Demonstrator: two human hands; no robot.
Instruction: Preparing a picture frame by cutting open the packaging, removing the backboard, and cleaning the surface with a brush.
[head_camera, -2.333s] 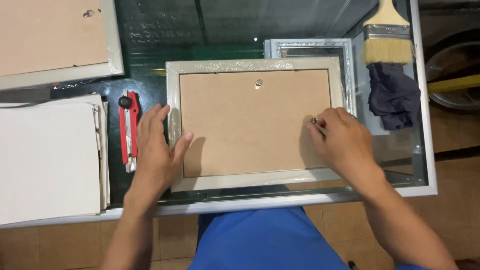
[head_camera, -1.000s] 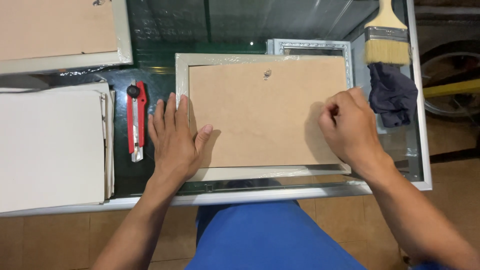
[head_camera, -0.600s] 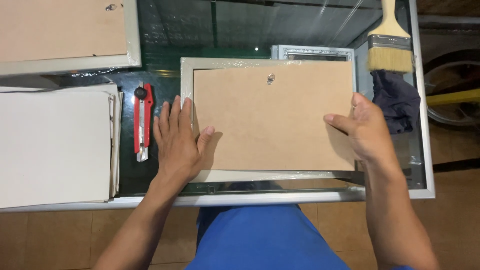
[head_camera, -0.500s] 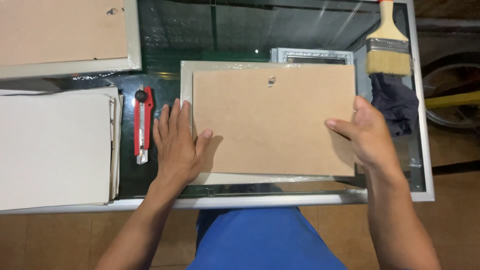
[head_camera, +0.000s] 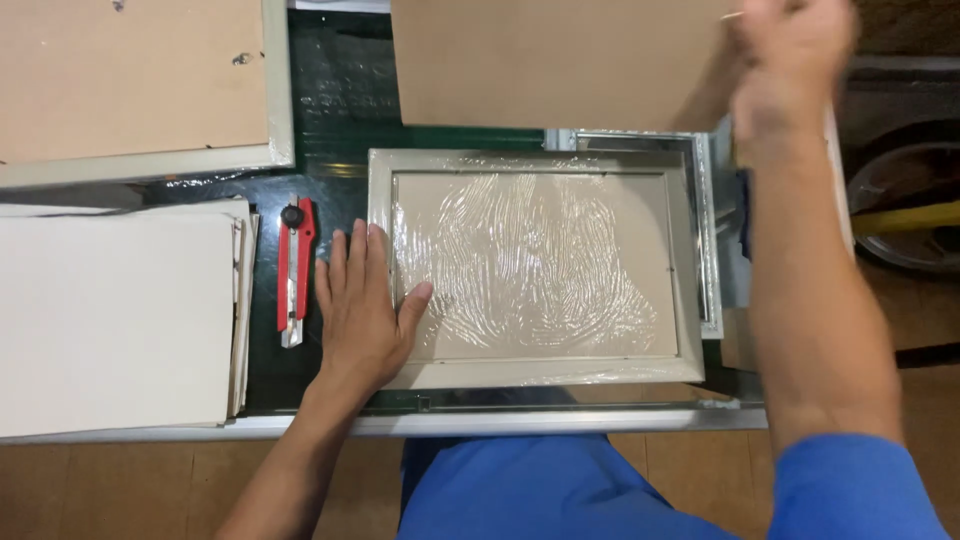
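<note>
A pale picture frame (head_camera: 535, 372) lies face down on the dark table, its inside covered with wrinkled clear plastic film (head_camera: 530, 265). My left hand (head_camera: 362, 305) presses flat on the frame's left edge, fingers apart. My right hand (head_camera: 790, 50) is raised at the top right, blurred, gripping the right end of a brown backing board (head_camera: 555, 60) that hangs above the far side of the frame.
A red utility knife (head_camera: 293, 270) lies just left of my left hand. A stack of white boards (head_camera: 110, 320) fills the left side. Another frame with brown backing (head_camera: 130, 85) sits top left. A second silver frame (head_camera: 710, 240) lies under the first.
The brown backing board has been lifted out of the frame and carried up and away by my right hand, which exposes the plastic film. My left hand stays on the frame.
</note>
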